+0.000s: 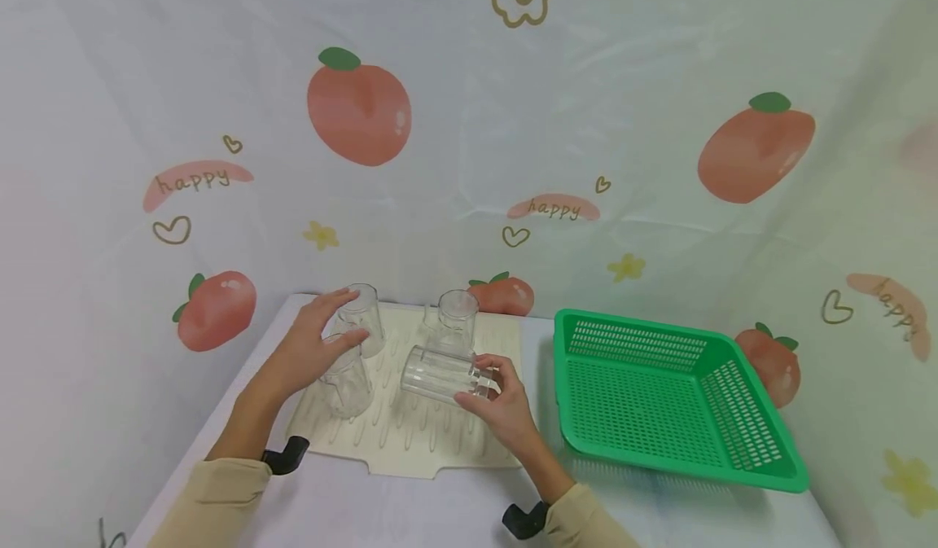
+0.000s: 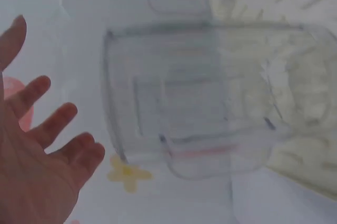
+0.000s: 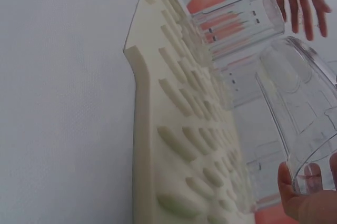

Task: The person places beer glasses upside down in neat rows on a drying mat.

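Note:
A clear mug (image 1: 440, 373) lies tipped on its side above the cream ribbed drainboard (image 1: 399, 454), and my right hand (image 1: 506, 401) grips it by one end. In the right wrist view, its fingers (image 3: 284, 182) curl at the mug's lower end. My left hand (image 1: 311, 344) hovers beside the front-left mug (image 1: 348, 393), which stands on the board. The left wrist view shows the fingers spread and apart from that mug. Behind it stands another clear mug (image 1: 370, 324), partly hidden by the left hand. A further mug (image 1: 458, 320) stands at the back, its handle to the left.
To the right of the drainboard sits a green perforated basket (image 1: 681, 468) on the white-covered table (image 1: 396, 511). A patterned cloth (image 1: 440, 124) hangs behind the table.

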Demonstrator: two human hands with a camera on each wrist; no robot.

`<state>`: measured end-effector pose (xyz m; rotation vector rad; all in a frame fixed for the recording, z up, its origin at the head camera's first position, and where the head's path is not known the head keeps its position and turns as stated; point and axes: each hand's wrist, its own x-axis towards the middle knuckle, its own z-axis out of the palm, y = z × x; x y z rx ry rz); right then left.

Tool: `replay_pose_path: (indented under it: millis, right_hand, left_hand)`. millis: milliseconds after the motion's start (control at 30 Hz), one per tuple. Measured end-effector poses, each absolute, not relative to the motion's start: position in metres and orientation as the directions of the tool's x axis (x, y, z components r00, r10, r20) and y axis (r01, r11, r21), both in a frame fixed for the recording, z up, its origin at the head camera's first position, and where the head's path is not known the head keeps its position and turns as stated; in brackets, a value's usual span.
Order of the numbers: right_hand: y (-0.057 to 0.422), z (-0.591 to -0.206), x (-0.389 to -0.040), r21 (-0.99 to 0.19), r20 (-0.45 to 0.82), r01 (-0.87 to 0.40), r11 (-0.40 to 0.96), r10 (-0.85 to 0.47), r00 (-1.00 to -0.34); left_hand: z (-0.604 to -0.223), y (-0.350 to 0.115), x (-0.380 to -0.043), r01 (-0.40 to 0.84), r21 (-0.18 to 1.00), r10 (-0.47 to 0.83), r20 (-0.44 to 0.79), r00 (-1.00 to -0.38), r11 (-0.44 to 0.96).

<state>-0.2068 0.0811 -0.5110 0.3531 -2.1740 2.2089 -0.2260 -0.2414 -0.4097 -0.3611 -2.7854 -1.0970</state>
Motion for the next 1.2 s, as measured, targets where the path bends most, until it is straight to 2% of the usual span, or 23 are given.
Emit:
replay_pose_path:
  millis: [200,333,467,967,1200]
  right_hand:
    - [0.078,-0.511,-0.205,-0.983,0.182,-0.181,-0.022,-0.159,-0.970]
    - [0.077,-0.507,-0.204,-0.987,0.162,-0.160,-0.022,-0.162,-0.974]
    - [0.076,-0.503,-0.203,-0.990,0.139,-0.135,-0.040,-0.154,-0.978]
    - [0.079,-0.512,-0.201,-0.991,0.133,-0.135,0.004,-0.163,-0.978]
    - [0.080,-0.513,-0.198,-0.991,0.131,-0.128,-0.031,-0.165,-0.978]
  left_hand:
    - [-0.405,-0.211,-0.217,0.315,0.712,0.278,0.173,-0.945,0.627]
    - [-0.406,-0.196,-0.217,0.372,0.747,0.367,0.183,-0.912,0.551]
    - [-0.411,-0.184,-0.218,0.366,0.784,0.429,0.142,-0.892,0.502]
    - [-0.459,-0.155,-0.210,0.227,0.821,0.370,0.020,-0.929,0.525]
    - [-0.471,-0.155,-0.210,0.248,0.840,0.372,0.061,-0.926,0.482]
